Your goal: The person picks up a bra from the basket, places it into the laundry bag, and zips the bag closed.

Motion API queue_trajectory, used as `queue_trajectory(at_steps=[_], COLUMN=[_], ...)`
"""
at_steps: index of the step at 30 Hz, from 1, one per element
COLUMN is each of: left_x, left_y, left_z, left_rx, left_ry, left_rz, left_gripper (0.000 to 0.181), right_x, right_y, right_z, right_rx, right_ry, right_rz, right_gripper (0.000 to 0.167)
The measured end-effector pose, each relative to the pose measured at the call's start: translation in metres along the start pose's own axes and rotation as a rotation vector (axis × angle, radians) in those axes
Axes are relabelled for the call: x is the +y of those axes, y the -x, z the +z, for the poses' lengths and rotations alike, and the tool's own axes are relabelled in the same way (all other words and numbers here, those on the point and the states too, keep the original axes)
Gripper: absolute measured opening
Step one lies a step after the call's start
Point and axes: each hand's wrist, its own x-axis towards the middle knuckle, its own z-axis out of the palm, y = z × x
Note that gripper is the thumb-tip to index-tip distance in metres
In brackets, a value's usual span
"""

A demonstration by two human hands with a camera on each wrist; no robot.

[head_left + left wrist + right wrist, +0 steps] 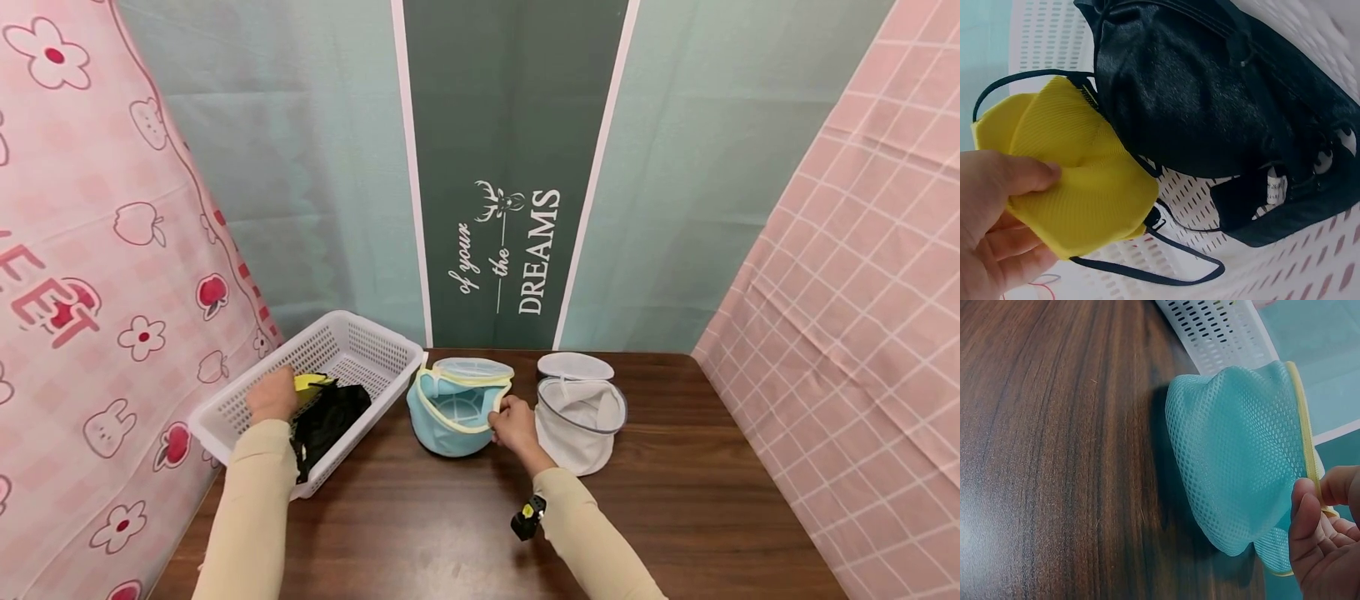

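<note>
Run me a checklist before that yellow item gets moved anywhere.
1. Left grip holds the yellow item: ok, pinched between thumb and fingers.
2. Yellow item free of the black item: cannot tell; they overlap in the left wrist view.
3. Yellow item clear of the white basket: not ok, it is within the basket's outline in the head view.
4. Right grip steadies the blue mesh bag: ok, pinching its yellow rim.
5. Blue mesh bag's mouth open: ok, its inside shows.

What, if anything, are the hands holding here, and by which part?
The left hand grips the yellow garment by its ribbed fabric, near one edge; the right hand pinches the blue mesh bag by its yellow-trimmed rim.
</note>
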Motion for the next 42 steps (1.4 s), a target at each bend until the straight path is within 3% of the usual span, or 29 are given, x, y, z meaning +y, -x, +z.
queue_trajectory(at_steps=[7,14,16,20,23,32,42], left_x=[-0.004,-0.005,-0.004,-0.001,0.003,0.01,0.009], left_y=[0.002,0.006,0.008,0.012,0.012,0.014,0.022], left_z=[-0.003,-0.002,-0.002,-0.005,-0.01,-0.026,-0.033], left_rx=[0.139,0.155,0.185,0.32,0.401,0.36,0.383], left_ry=[0.012,0.011,0.003,0.009,0.021,0.042,0.108], left_rz=[0.009,0.015,0.037,0.092,0.092,0.028,-0.011], left_gripper=[0.014,0.01,0.008,0.005,0.012,0.02,0.016], right_x=[0.0,-0.001,0.0,0.0,-0.002,-0.012,-0.011], right_y=[-0.002,0.001,0.003,0.004,0.003,0.002,0.004], right_z=[-0.001,0.0,-0.001,-0.004,-0.008,-0.015,-0.015], right_rx=[0.0,-0.014,-0.008,0.021,0.033,0.022,0.022], right_ry=[0.029,0.015,0.031,0.07,0.097,0.26,0.265], right_rz=[-0.026,-0.024,-0.033,-0.046,-0.055,-0.071,-0.083], right_gripper=[0.005,0.006,0.006,0.007,0.007,0.006,0.005])
